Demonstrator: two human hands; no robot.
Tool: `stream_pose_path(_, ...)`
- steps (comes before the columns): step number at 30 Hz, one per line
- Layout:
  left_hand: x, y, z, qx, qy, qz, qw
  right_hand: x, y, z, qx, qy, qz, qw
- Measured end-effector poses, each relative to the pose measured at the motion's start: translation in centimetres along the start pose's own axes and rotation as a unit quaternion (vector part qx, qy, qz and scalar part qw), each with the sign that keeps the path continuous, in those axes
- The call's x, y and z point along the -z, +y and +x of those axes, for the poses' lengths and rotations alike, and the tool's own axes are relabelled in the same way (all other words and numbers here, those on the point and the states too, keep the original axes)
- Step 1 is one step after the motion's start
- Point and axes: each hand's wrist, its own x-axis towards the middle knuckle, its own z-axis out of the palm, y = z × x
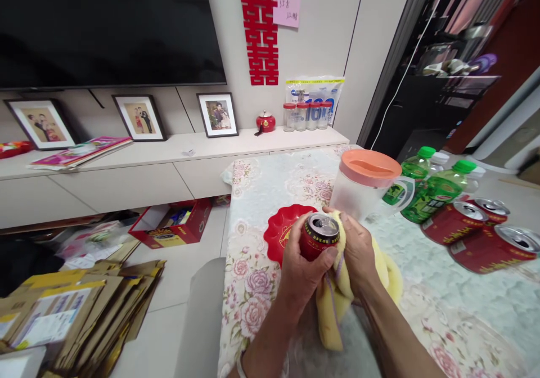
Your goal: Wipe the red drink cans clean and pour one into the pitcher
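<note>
While both hands (300,268) grip an opened can (318,237), the right (358,246) through yellow cloth (331,316), its contents are hidden.

A home living room: a black television (109,29) is hanging above a low cabinet (118,184), framed couple photographs (218,116) are standing below, red papercuts (259,35) are decorating the wall (324,29), and a floral tablecloth (253,288) is lying spread nearby.

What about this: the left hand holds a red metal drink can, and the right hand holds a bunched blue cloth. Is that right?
Not quite: the bunched cloth is yellow, not blue, as the head view shows. The left hand holds the red metal drink can, and the right hand holds the cloth.
</note>
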Motion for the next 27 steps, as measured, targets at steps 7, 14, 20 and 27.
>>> stream_pose_path(7, 0.6, -0.7, 0.1, -0.065, 0.012, 0.052, 0.996, -0.4, 0.2, 0.6, -0.062, -0.046, -0.001, 0.997)
stream_pose_path(14, 0.9, -0.8, 0.4, -0.072, 0.077, 0.068, 0.992, -0.4, 1.3, 0.8, -0.035, -0.081, -0.068, 0.994)
stream_pose_path(20, 0.9, -0.3, 1.0, -0.035, 0.084, -0.025, 0.996, -0.4, 0.8, 0.0, 0.004, -0.034, -0.09, 0.995)
stream_pose_path(27, 0.5, -0.5, 0.7, 0.001, 0.04, -0.018, 0.999, -0.3, 0.3, -0.4, 0.112, 0.055, -0.085, 0.989)
